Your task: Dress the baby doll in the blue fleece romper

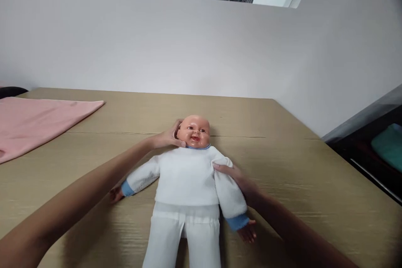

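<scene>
A pale wall (pixel 157 46) rises behind a wide wooden table (pixel 251 121), where a person works bare-handed with a doll (pixel 188 184) dressed in white. The doll is face up at the middle of the table's near side, head toward the wall and arms spread; whether its back rests flat on the surface cannot be told. A pink cloth (pixel 37 125) lies well apart at the left edge. The doll wears a white top (pixel 184 169) over white trousers (pixel 166 234), whose lower ends fall out of view.

The right hand (pixel 240 178) holds the upper part of the nearer sleeve (pixel 231 197), thumb across the front, its other fingers hidden behind the arm. The left hand (pixel 172 135) cups the side of the doll's head (pixel 195 132), thumb by the neck and fingers curled out of sight behind. Blue cuffs (pixel 127 188) finish the sleeves.

The step in hand appears to be steadying or positioning the doll by head and arm. Any move from here would call for supporting the head and shifting both grips together, so the body does not twist.
</scene>
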Demonstrator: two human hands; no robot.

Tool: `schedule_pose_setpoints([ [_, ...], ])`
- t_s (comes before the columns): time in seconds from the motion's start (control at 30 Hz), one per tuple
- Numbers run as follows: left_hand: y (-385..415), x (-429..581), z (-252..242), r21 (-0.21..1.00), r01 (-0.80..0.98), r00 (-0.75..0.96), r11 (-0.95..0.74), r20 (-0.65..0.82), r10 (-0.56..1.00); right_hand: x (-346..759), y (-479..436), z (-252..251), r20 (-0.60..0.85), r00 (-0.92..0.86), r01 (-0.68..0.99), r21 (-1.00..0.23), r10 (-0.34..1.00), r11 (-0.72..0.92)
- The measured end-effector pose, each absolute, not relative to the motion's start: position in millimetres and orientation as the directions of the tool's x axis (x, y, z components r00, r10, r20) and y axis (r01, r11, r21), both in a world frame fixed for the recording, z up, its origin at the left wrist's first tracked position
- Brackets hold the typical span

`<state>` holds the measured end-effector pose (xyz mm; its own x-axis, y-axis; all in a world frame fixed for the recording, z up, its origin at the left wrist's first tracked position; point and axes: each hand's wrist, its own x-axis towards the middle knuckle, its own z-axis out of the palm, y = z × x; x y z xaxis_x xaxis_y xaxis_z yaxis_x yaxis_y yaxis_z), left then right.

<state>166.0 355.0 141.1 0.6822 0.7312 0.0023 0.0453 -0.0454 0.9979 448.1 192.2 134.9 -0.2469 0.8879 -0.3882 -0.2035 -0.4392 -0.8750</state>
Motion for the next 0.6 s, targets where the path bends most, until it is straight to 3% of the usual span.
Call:
schedule_pose_setpoints([
  [0.17,385.9,167.5,130.0,0.995,0.071,0.629,-0.069,0.008,0.777,458.4,200.8,127.1,-0.341,-0.154,-0.233,-0.900,0.927,-0.369],
  [0.37,420.7,172.5,121.9,0.990,0.102,0.568,-0.096,0.021,0.823,473.9,213.4,134.1,-0.168,-0.099,-0.154,-0.971,0.981,-0.182],
  [0.47,441.1,174.8,119.1,0.984,0.133,0.550,-0.119,0.027,0.835,483.2,216.8,135.0,-0.225,-0.069,-0.084,-0.970,0.972,-0.230],
  [0.6,461.9,176.7,115.0,0.980,0.167,0.499,-0.112,0.014,0.866,493.0,226.0,126.0,-0.099,0.007,0.050,-0.994,0.995,-0.099],
])
